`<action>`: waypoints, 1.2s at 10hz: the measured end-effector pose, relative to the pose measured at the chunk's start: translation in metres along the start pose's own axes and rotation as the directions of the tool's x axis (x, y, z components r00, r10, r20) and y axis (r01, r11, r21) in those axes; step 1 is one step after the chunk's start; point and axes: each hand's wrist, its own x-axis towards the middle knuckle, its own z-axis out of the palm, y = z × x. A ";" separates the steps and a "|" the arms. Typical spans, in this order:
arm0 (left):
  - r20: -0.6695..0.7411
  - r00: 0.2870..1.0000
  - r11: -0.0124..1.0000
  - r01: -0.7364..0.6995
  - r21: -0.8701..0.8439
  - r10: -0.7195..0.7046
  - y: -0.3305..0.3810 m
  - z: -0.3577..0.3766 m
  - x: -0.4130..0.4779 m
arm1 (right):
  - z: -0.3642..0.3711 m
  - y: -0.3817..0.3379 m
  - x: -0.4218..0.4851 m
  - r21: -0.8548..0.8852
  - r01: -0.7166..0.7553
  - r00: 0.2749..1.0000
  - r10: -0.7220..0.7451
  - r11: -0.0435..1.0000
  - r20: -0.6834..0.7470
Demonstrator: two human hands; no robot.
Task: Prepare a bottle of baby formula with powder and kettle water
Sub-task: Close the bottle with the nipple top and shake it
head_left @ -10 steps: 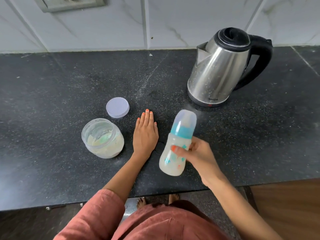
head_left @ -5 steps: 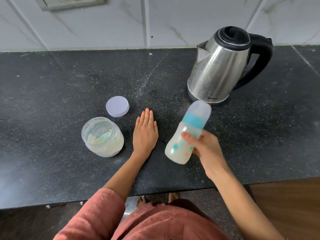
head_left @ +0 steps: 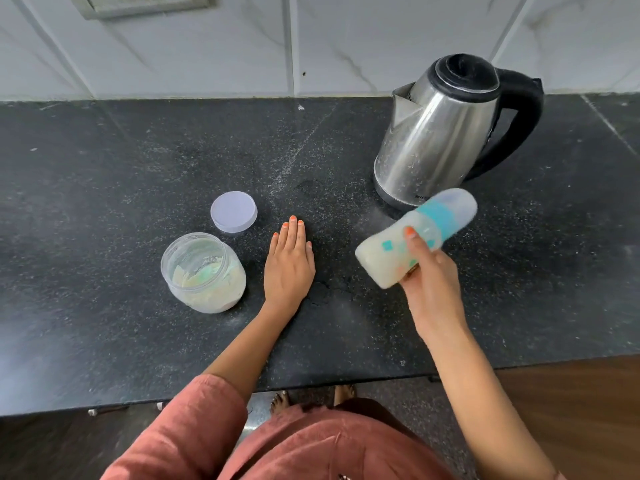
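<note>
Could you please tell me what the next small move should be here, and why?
Probably rock the bottle back toward upright, as a shake to mix it. The right hand grips it capped, tilted toward the kettle and motion-blurred, with milky liquid inside; the left hand lies flat on the counter.

Bottle (head_left: 382,252) now at a flatter tilt, cap (head_left: 457,209) nearer kettle (head_left: 436,140)

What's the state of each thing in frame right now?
baby bottle: capped, tilted, off the counter, milky liquid inside.
right hand: grips the bottle's body.
left hand: flat on the counter, fingers straight, holding nothing.
powder jar: upright, open, partly filled.
jar lid: off, lying on the counter behind the jar.
kettle: upright, lid shut.
</note>
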 end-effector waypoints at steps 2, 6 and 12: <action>0.019 1.000 1.000 -0.003 0.018 0.003 -0.001 -0.001 0.001 | -0.001 0.016 -0.023 -0.466 -0.056 0.972 0.154 0.883 0.176; 0.027 1.000 1.000 -0.002 0.026 0.002 0.000 -0.001 0.001 | -0.002 0.016 -0.025 -0.493 0.012 0.976 0.096 0.870 0.193; 0.010 1.000 1.000 0.003 0.000 -0.003 0.000 0.000 0.001 | 0.004 0.002 -0.005 0.027 0.009 1.000 -0.009 1.000 0.022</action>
